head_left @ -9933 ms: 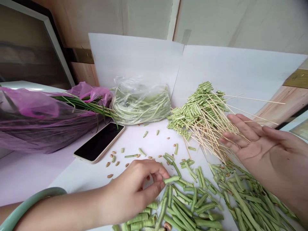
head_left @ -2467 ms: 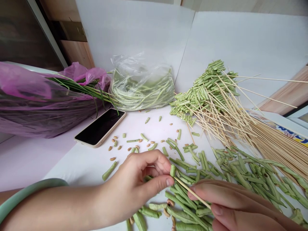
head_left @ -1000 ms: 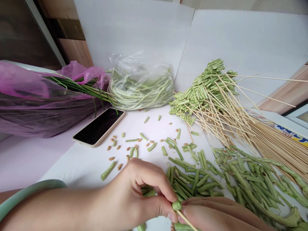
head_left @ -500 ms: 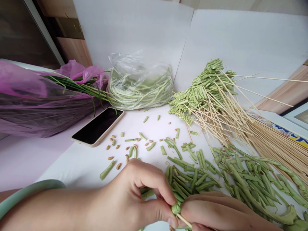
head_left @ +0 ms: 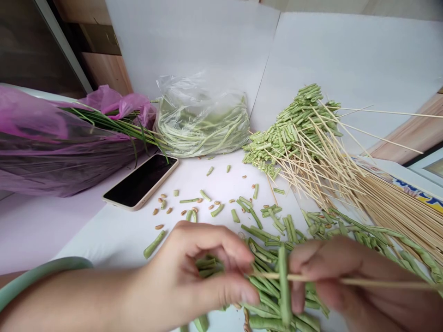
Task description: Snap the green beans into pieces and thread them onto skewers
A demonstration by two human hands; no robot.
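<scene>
My left hand (head_left: 194,281), a pale green bangle (head_left: 38,276) on its wrist, is curled in a pinch at the pointed end of a bamboo skewer (head_left: 380,282). Blur hides whether the fingers touch the tip. My right hand (head_left: 346,272) is closed on the skewer, which lies level across the view. A cut green bean piece (head_left: 284,286) hangs crosswise on the skewer between the two hands. Both hands hover over a loose heap of cut bean pieces (head_left: 349,235) on the white surface.
A stack of bean-loaded skewers (head_left: 294,133) lies at the back right, with a bundle of bare skewers (head_left: 398,203) beside it. A clear bag of long beans (head_left: 204,124), a purple bag of greens (head_left: 51,152), a phone (head_left: 140,180) and scattered seeds (head_left: 162,212) lie to the left.
My right hand has swung the skewer up and level, away from the lower edge. The bean piece, pressed on at the tip half a second ago, now sits further along the stick.
</scene>
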